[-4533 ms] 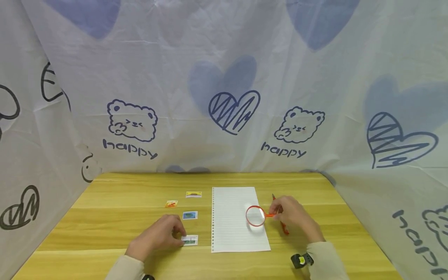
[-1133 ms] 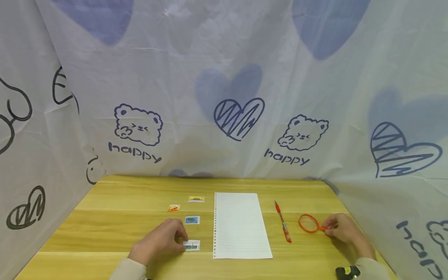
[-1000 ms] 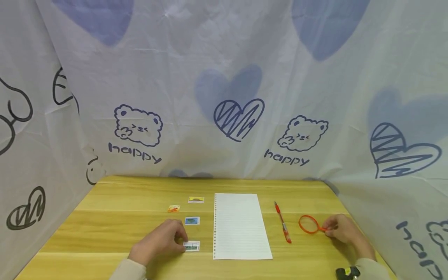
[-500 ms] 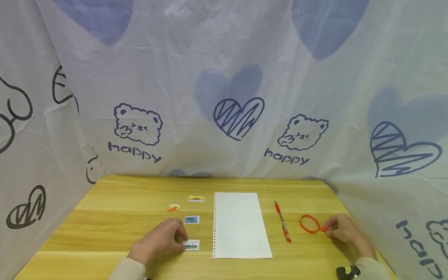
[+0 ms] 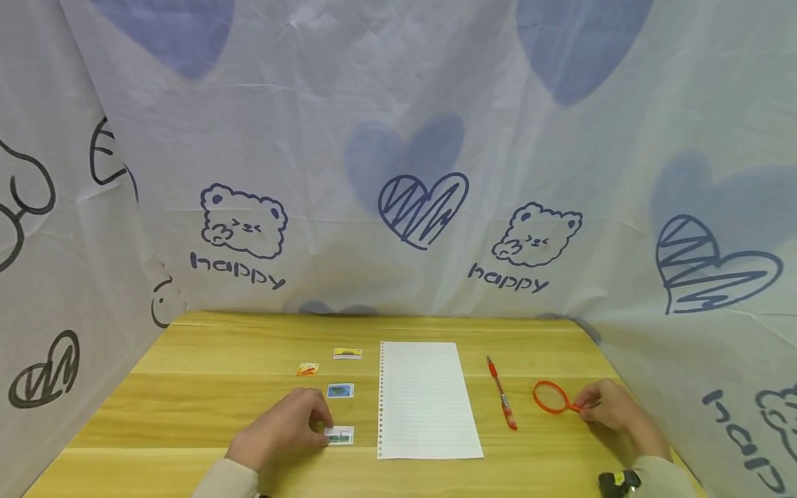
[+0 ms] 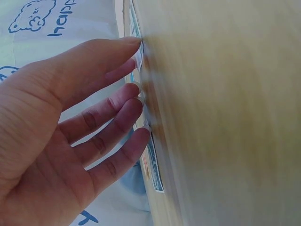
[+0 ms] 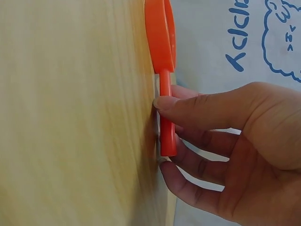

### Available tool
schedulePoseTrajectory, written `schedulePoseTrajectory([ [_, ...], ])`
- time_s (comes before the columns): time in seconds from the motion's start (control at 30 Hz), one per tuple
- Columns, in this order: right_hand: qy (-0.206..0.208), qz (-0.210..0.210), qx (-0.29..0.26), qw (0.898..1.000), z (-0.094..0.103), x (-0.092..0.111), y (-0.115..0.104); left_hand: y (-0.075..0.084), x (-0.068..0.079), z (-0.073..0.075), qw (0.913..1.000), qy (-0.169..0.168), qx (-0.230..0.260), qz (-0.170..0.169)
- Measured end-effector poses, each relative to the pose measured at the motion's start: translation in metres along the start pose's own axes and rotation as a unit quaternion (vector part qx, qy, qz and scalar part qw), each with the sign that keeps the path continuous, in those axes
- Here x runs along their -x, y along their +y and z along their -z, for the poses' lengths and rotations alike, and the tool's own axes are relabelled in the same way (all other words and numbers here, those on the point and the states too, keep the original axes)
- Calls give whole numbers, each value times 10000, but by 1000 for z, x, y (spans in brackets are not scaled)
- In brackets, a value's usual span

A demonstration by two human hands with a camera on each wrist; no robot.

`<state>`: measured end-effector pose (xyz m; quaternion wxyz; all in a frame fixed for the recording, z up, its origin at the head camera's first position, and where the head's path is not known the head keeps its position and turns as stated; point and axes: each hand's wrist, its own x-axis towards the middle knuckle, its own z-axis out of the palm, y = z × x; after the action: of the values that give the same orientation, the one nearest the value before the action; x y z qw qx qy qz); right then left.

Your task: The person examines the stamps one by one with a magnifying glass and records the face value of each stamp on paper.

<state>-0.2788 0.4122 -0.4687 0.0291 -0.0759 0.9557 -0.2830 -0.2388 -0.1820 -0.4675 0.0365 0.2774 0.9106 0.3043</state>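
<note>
Moved since the earliest frame from over the lined sheet (image 5: 429, 401) to the right side of the counter (image 5: 187, 387), with the handle of the red magnifying glass (image 7: 162, 61) gripped between thumb and fingers of the right hand (image 5: 613, 408). Pictured with the round rim pointing left, to the right of the red pen (image 5: 501, 392) and apart from it. Touching the left end of the nearest stamp, green-printed (image 5: 340, 436), with thumb and fingertip of the left hand (image 5: 289, 422), as in the earlier frames; impossible to tell whether pinching it or only resting on it. Spread beyond that, left of the paper: a blue stamp (image 5: 340, 391), then a yellow stamp (image 5: 347, 353) farthest away, with an orange-and-red stamp (image 5: 308, 369) off to the left. Laid out at center with a row of punched holes along the left edge of the paper. Set just beside it, tip toward the far side, in the pen's case. Hung behind and at both sides: pale cloth (image 5: 336, 242) printed with hearts, bears and "happy."
</note>
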Motion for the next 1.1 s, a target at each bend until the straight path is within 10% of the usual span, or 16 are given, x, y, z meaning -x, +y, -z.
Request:
schedulePoseTrajectory([
  [1.1,348,278,516,9977,14,-4,-48,4,-6,8,9986,162,-422,-257],
])
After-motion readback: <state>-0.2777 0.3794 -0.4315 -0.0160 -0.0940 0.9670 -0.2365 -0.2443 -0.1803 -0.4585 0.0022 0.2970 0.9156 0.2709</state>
